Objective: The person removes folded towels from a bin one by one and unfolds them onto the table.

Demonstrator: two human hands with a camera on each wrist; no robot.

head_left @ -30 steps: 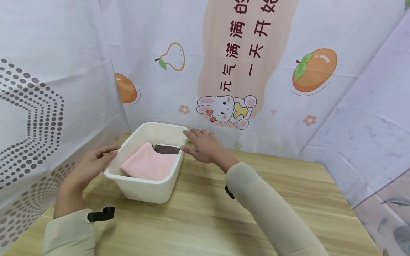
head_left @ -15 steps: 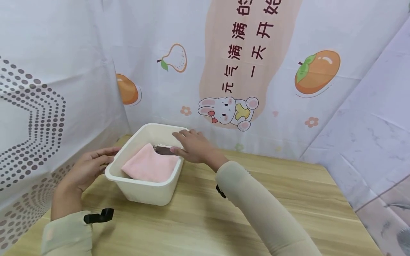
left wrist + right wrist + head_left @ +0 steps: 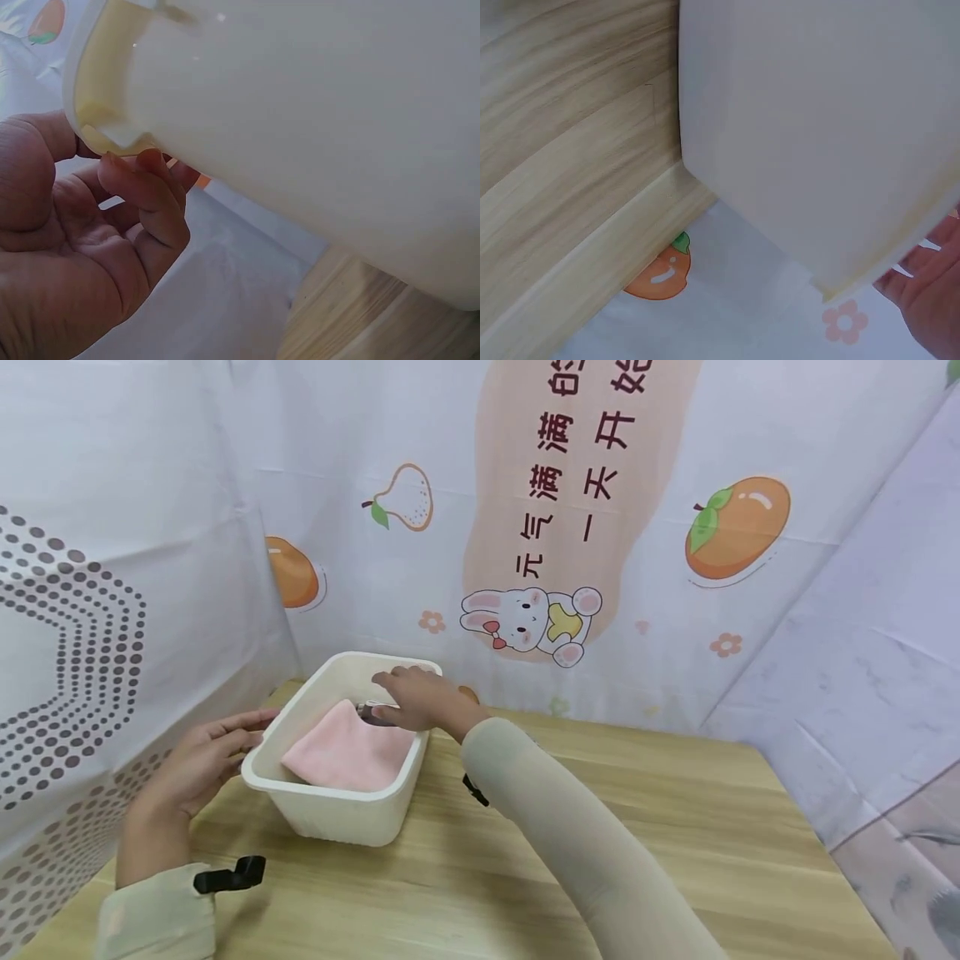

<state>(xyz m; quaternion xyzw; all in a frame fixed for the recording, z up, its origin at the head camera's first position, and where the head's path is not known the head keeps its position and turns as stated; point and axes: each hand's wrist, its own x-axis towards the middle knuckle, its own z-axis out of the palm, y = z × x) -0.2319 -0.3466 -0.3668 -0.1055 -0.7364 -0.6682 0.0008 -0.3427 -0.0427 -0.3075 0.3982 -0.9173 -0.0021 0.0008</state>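
A white plastic bin stands on the table at the left in the head view. Inside it lie a folded pink cloth and, toward the back, a dark brown item with a pale edge, partly covered by my right hand. My left hand grips the bin's left rim; the left wrist view has its curled fingers under the lip. Over the bin's right rim reaches my right hand, fingers extended above the brown item. Whether it touches that item I cannot tell.
The wooden table spreads to the right of the bin. A white printed curtain hangs behind it, and a dotted curtain hangs close by on the left.
My right hand has moved left, from beside the bin's right rim to over the inside of the bin. The left hand stays at the left rim, and the bin has hardly moved.
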